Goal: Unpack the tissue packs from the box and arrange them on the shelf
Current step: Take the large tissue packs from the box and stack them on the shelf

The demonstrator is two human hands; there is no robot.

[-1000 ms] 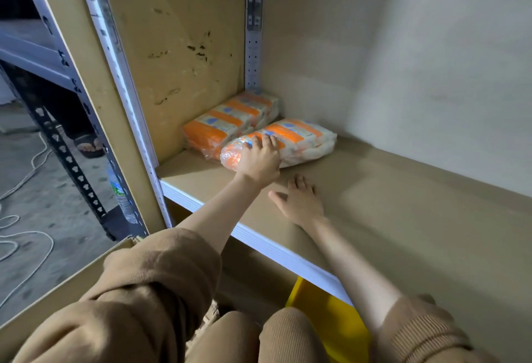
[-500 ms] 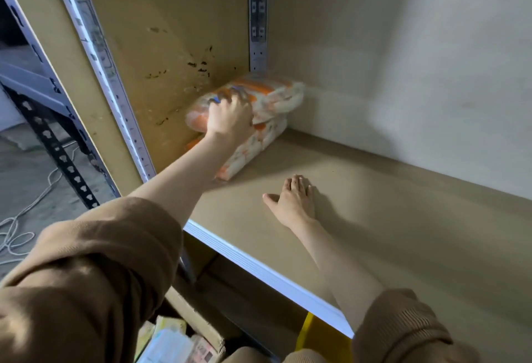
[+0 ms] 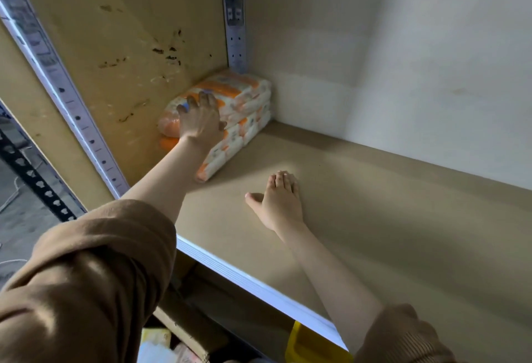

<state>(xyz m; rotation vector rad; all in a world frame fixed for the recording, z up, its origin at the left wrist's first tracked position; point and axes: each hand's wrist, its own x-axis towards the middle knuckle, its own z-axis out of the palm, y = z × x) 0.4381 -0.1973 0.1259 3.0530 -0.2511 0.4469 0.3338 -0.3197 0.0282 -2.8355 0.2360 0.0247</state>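
**Second tissue pack stacked in the shelf corner**

The upper tissue pack (image 3: 230, 94), carried a second ago from the open board, is now laid on the lower tissue pack (image 3: 227, 146) in the back-left corner. The left hand (image 3: 200, 122) is pressed on it, fingers spread, not clamped. The right hand (image 3: 280, 201) is laid flat on the shelf (image 3: 374, 218), fingers together, well apart from the stack. More packs are judged to remain in the box (image 3: 184, 331) below

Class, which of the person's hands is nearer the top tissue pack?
Left. The left hand rests on the top tissue pack; the right hand lies flat on the shelf board, apart from it.
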